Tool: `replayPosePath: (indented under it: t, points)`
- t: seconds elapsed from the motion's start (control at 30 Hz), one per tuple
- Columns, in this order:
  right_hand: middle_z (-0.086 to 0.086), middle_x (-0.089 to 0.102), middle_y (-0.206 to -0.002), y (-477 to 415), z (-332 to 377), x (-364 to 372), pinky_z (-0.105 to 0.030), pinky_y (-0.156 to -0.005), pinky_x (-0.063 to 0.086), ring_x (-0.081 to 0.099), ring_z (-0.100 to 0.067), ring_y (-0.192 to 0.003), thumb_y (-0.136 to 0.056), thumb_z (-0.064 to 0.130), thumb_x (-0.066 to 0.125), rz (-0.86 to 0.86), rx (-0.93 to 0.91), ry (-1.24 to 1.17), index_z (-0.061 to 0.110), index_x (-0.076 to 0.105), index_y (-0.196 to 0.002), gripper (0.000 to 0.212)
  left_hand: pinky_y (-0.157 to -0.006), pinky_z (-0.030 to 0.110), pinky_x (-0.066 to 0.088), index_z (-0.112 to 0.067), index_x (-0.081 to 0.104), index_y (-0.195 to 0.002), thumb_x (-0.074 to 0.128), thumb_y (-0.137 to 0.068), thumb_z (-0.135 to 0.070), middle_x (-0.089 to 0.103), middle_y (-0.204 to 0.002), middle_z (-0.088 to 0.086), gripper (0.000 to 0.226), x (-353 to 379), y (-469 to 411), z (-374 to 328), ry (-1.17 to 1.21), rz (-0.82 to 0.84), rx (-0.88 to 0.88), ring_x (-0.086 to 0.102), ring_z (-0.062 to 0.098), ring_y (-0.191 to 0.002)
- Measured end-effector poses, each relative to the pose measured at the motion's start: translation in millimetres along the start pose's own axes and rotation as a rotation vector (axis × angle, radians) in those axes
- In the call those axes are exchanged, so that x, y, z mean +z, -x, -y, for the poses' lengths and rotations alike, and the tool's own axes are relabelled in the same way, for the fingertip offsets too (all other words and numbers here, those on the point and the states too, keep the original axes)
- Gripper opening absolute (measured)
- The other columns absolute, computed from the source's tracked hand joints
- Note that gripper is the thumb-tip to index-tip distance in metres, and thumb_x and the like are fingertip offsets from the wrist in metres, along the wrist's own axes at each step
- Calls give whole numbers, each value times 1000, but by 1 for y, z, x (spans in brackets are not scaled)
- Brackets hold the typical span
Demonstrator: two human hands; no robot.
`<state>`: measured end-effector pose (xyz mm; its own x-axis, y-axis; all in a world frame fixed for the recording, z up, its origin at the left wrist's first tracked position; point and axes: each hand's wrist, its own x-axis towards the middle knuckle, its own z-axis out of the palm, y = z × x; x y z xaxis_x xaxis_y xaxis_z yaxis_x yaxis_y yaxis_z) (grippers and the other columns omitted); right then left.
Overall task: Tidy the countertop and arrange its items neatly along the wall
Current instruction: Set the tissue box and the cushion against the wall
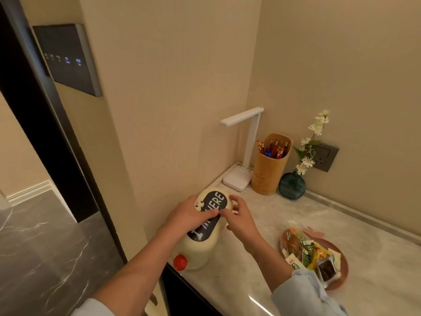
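Observation:
A cream-coloured box (198,249) with a black lid lettered in white and a red knob at its near end stands at the left end of the marble countertop (262,224), against the side wall. My left hand (189,213) grips its top from the left, thumb across the lid. My right hand (239,217) holds its right side, fingers curled over the lid's edge. A pink plate (339,254) of wrapped snacks sits to the right, out from the wall.
In the far corner, along the wall, stand a white desk lamp (241,169), a wooden pen holder (270,169) full of pens and a teal vase (292,186) with white flowers. A wall socket (328,156) lies behind the vase. Left of the counter the floor drops away.

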<state>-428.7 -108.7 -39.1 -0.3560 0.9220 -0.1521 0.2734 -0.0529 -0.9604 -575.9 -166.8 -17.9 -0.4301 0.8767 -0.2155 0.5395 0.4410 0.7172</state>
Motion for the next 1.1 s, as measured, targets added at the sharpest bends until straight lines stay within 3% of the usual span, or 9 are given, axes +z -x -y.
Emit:
replayPosePath:
  t: [0.1,0.2,0.4,0.5,0.63,0.7,0.9,1.1]
  points:
    - [-2,50,-130,6,-1,-17,-41,-95,53,56,-21,-114,-87,19,62,-31,22,12,29,38,-138,58,-92,37,52,-31,48,-134,76,-66,-57,61,-128,-7,78,13,2,-19,19,-6,81,63,16,-108]
    - [-4,52,-126,15,-4,-44,-34,-87,55,58,-20,-109,-83,13,64,-86,5,17,28,36,-140,65,-94,34,50,-30,42,-142,78,-69,-46,54,-139,-5,83,29,4,-44,-60,-9,192,58,16,-117]
    - [-1,49,-134,36,-10,-116,-40,-94,54,54,-15,-115,-66,18,72,-304,-68,113,42,32,-140,87,-94,37,51,-34,43,-142,76,-71,-26,54,-138,-7,79,71,12,-105,-128,23,420,58,16,-116]
    - [-3,39,-137,49,-7,-159,-35,-98,48,45,-17,-119,-72,16,71,-425,-55,236,35,28,-145,87,-98,36,49,-34,48,-138,75,-72,-21,55,-136,-8,72,99,17,-143,-205,16,583,54,16,-118]
    - [-5,33,-136,60,-15,-210,-25,-93,38,40,-16,-116,-74,18,71,-551,-45,293,32,30,-145,83,-106,37,38,-35,46,-138,75,-75,-25,56,-133,-9,71,132,18,-187,-335,-14,752,50,15,-122]
    - [-5,25,-144,65,-20,-233,-28,-101,35,35,-22,-129,-73,20,74,-605,-27,325,31,31,-144,84,-106,36,31,-39,44,-138,72,-76,-24,55,-132,-11,70,148,18,-206,-394,-10,823,48,14,-123]
    - [-6,15,-155,66,-38,-291,-40,-112,27,18,-29,-141,-73,24,74,-618,91,468,30,21,-151,94,-105,37,24,-44,37,-141,61,-82,-17,50,-134,-10,69,199,16,-251,-601,73,951,44,15,-127]
    - [-5,27,-152,54,-63,-331,-36,-110,32,26,-27,-140,-77,21,68,-515,140,523,30,24,-151,86,-107,36,22,-43,38,-141,59,-82,-12,49,-132,-9,70,248,4,-265,-623,143,964,42,15,-126]
